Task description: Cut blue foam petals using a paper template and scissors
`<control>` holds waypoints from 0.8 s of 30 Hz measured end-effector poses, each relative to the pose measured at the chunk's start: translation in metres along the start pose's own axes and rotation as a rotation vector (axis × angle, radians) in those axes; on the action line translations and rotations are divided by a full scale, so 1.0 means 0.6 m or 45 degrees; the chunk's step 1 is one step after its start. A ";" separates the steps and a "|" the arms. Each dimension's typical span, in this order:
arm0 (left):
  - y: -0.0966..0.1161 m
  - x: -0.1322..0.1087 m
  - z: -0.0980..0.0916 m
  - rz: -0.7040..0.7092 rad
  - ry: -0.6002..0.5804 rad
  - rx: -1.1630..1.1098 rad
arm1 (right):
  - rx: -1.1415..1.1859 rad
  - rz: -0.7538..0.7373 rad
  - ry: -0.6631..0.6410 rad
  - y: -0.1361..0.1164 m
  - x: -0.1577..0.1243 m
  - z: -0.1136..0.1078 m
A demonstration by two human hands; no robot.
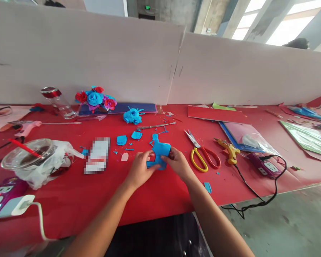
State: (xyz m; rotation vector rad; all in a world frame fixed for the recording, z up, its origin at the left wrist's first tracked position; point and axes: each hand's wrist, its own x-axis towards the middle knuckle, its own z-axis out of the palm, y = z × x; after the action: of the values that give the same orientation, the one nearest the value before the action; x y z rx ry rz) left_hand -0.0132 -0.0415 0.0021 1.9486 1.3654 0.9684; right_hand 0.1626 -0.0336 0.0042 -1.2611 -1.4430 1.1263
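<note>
Between both hands, just above the red table, is a piece of blue paper [160, 150] with a notch cut into its left side. My left hand [140, 167] pinches its lower left part, thumb in front. At its right edge, the fingers of my right hand [178, 163] are closed on it. Blue petal-shaped paper pieces [121, 140] and a pale pink petal-shaped piece [125, 156] lie left of the hands. Scissors [200, 151] with one yellow and one red handle rest to the right, blades apart. Blue paper flowers [133, 116] sit farther back.
A bouquet of paper flowers [95, 98] and a glass bottle [59, 102] stand at the back left. A lidded cup [29, 153] and a blurred-out packet [97, 156] are on the left. To the right are a yellow glue gun [230, 151], a purple power strip [264, 166] and a cable.
</note>
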 end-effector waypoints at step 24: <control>-0.010 0.055 -0.026 -0.516 -0.023 -0.784 | 0.348 0.006 -0.029 -0.021 0.050 0.021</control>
State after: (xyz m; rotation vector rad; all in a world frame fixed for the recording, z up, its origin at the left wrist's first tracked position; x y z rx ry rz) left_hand -0.0217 -0.0077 0.0144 1.1695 1.1987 1.0101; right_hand 0.1452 -0.0054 0.0159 -1.0627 -1.2529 1.2960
